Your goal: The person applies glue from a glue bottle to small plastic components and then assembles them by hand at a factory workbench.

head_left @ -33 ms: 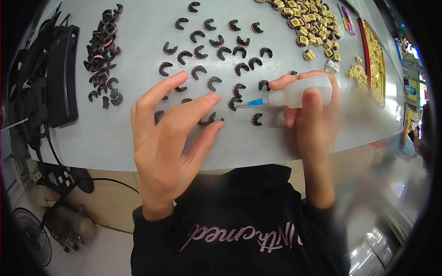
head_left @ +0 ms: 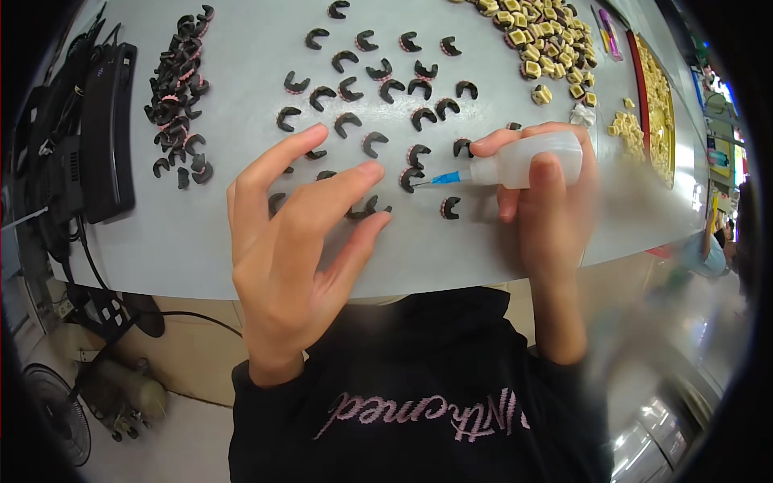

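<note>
My right hand [head_left: 555,221] grips a translucent white squeeze bottle [head_left: 515,163], lying almost level and pointing left. Its blue needle tip [head_left: 445,178] ends in a thin metal needle at a small black horseshoe-shaped piece [head_left: 407,180]; whether they touch, I cannot tell. My left hand [head_left: 282,233] hovers left of that piece, fingers spread and holding nothing, covering parts of several similar pieces. More such pieces [head_left: 374,145] lie spaced out across the grey table [head_left: 209,253], many with a pinkish bumpy outer edge. Another single piece [head_left: 450,208] rests just below the needle.
A long heap of black horseshoe pieces [head_left: 181,97] lies at the left, beside a black box-shaped device [head_left: 111,133] with cables. Cream-and-dark blocky pieces [head_left: 555,40] are piled far right. Near them are a purple tool [head_left: 610,36], loose cream bits [head_left: 626,129] and a yellow tray [head_left: 659,113].
</note>
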The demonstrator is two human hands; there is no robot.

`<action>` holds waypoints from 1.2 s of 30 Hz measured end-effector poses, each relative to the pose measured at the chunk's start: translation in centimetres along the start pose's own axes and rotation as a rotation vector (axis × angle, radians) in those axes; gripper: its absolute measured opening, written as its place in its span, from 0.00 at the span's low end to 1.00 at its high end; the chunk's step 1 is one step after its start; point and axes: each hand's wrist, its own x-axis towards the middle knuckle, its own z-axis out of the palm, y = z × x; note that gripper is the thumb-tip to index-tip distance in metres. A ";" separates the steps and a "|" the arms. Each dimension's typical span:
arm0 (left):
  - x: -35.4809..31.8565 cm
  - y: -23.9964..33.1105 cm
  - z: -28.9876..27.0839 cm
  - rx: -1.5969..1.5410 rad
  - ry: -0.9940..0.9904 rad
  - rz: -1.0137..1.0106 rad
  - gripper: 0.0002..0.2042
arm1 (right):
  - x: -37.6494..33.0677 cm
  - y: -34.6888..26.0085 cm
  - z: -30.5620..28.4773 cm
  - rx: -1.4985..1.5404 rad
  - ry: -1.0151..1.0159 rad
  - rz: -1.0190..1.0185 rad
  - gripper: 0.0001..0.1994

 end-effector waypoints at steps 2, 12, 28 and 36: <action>0.1 0.1 -0.4 0.044 -0.094 0.012 0.28 | 0.0 0.1 0.1 -0.029 -0.012 -0.009 0.10; 0.0 0.1 -0.3 0.045 -0.103 0.035 0.30 | -0.2 0.2 0.0 -0.243 0.006 -0.012 0.26; 0.0 0.1 -0.2 0.057 -0.096 0.046 0.29 | -0.2 -0.1 0.0 -0.305 -0.017 -0.022 0.24; 0.1 0.1 -0.3 0.054 -0.100 0.056 0.29 | -0.2 -0.1 0.0 -0.295 0.035 -0.050 0.22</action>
